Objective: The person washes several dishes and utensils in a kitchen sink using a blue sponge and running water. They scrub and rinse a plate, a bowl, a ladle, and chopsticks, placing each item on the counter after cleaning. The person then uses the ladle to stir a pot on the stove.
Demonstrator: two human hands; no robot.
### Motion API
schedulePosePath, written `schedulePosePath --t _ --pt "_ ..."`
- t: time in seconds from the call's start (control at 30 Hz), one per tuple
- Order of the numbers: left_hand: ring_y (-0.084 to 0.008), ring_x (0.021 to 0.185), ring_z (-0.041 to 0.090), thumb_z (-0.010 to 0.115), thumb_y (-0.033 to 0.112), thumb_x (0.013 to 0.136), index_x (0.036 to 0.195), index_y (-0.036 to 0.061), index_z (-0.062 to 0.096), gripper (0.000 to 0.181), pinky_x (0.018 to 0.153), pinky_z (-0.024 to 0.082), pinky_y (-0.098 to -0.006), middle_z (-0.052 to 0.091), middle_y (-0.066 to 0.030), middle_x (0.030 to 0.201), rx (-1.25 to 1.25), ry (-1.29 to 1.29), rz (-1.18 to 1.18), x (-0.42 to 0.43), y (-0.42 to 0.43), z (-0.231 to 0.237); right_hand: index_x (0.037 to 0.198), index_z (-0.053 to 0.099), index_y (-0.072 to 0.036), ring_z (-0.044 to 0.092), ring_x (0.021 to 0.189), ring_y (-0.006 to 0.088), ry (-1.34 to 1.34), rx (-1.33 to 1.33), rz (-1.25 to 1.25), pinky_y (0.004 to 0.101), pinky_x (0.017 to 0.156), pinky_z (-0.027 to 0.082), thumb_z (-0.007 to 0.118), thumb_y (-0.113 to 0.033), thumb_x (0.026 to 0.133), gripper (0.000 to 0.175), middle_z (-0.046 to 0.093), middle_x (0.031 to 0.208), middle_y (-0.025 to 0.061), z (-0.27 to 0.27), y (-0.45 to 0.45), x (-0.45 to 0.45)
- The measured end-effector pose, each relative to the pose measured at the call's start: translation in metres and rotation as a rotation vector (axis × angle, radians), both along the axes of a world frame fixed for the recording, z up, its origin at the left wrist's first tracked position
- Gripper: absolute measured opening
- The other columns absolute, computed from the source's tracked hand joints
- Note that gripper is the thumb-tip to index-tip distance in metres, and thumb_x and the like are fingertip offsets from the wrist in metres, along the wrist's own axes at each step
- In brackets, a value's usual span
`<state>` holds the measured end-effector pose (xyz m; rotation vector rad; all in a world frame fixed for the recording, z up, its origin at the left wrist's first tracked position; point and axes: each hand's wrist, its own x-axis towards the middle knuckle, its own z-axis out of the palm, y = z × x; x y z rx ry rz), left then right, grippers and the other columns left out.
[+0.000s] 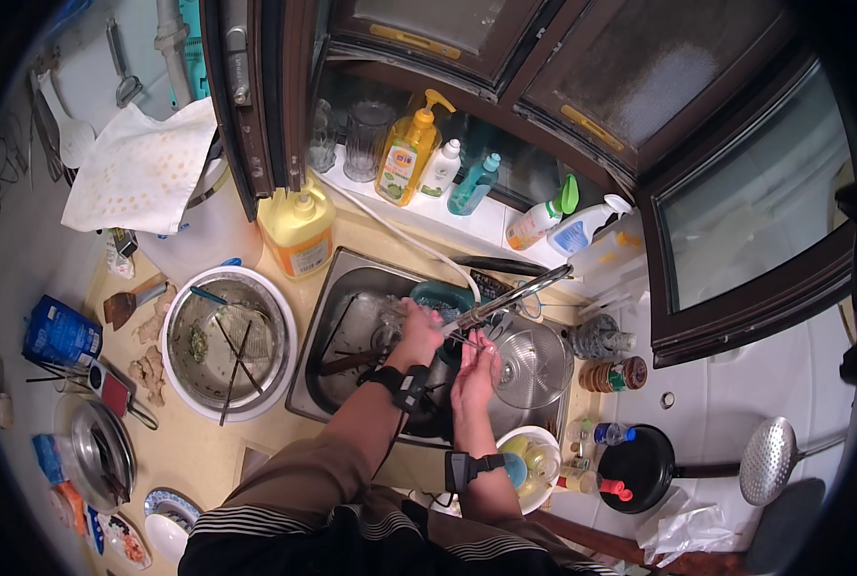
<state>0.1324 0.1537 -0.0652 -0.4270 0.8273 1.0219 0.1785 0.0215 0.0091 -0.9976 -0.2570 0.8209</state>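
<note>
Both of my hands are over the double-bowl steel sink (342, 270), under the chrome faucet (518, 295). My left hand (423, 335) is curled beside the spout; whether it grips something is unclear through the blur. My right hand (475, 374) is raised palm inward, with a thin, shiny utensil (464, 338) at its fingers. Behind the hands sits a green basin (428, 291) in the sink. Below my left hand lies a brown-handled utensil (349, 362). A round ribbed clear bowl or strainer (536, 367) is right of my right hand.
Left of the sink, a large steel bowl (184, 367) holds crossed chopsticks (235, 363). Pump and spray bottles, including a yellow pump bottle (403, 158), line the sill. A white bowl (554, 443) stands at the sink's front right; a black frying pan (637, 468) is farther right. Opened window frames (644, 317) overhang.
</note>
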Motion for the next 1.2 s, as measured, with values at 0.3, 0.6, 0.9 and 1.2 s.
schedulePosePath --t 0.3,0.6,0.9,1.2 --pt "-0.0222 0.048 0.054 0.047 0.051 0.099 0.096 0.0041 0.051 0.047 0.043 0.044 -0.0341 0.059 -0.01 0.07 0.093 0.459 -0.147 0.063 -0.034 -0.005 0.113 0.053 -0.002 0.054 0.12 0.0269 0.018 0.03 -0.154 0.0377 0.101 0.046 0.044 -0.025 0.104 0.026 0.057 0.127 0.0161 0.001 -0.028 0.021" --pt "-0.0228 0.074 0.058 0.046 0.06 0.095 0.083 0.0095 0.052 0.052 0.073 0.052 -0.0385 0.051 -0.003 0.074 0.035 0.069 -0.037 -0.006 0.0 0.007 0.118 0.052 -0.001 0.054 0.121 0.0291 0.226 0.072 -0.135 0.0398 0.103 0.045 0.042 -0.026 0.104 0.03 0.055 0.129 0.0168 -0.018 -0.034 0.019" --pt "-0.0311 0.102 0.058 0.042 0.029 0.104 0.105 0.0056 0.051 0.025 0.094 0.048 -0.0463 0.06 -0.0169 0.109 0.556 0.025 -0.337 -0.071 -0.024 0.043 0.125 0.046 0.0 0.051 0.124 0.0297 0.491 0.224 -0.046 0.0431 0.11 0.041 0.04 -0.025 0.105 0.033 0.049 0.135 0.0171 -0.039 0.018 -0.041" --pt "-0.0298 0.106 0.059 0.038 0.02 0.105 0.111 0.0078 0.045 0.015 0.094 0.05 -0.0439 0.059 -0.0164 0.113 0.718 0.384 -0.308 -0.098 -0.019 0.099 0.124 0.05 -0.001 0.049 0.128 0.027 0.864 0.33 0.067 0.0401 0.111 0.039 0.051 -0.015 0.1 0.028 0.055 0.132 0.0138 -0.044 0.053 -0.061"
